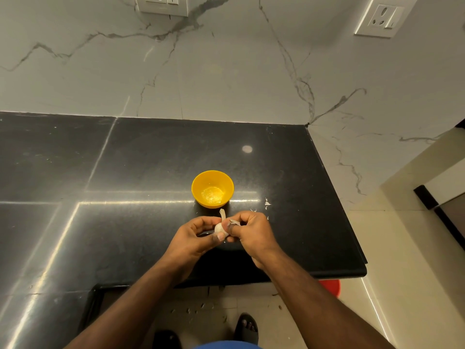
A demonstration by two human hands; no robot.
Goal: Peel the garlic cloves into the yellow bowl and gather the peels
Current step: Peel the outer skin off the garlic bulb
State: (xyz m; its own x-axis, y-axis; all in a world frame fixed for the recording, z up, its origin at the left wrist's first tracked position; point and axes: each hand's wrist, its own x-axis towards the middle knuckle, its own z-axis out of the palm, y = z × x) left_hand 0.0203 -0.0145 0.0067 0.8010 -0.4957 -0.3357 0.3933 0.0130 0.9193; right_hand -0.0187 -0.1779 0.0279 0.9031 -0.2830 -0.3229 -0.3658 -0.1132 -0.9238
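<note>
From the head view I see both hands meeting over the black countertop [151, 159], just in front of the yellow bowl [212, 188]. My left hand [193, 238] has its fingers and thumb curled round a garlic bulb [219, 228], whose papery stem tip sticks up toward the bowl. My right hand [251, 229] is curled too, its thumb pressed against the bulb and its fingers pinching a strip of skin beside it. The bowl stands upright, apart from the hands; whether anything lies inside I cannot tell. A few peel scraps [267, 203] lie on the counter to the right of the bowl, near the right hand. More scraps are scattered on the floor [289, 311] below the counter edge
</note>
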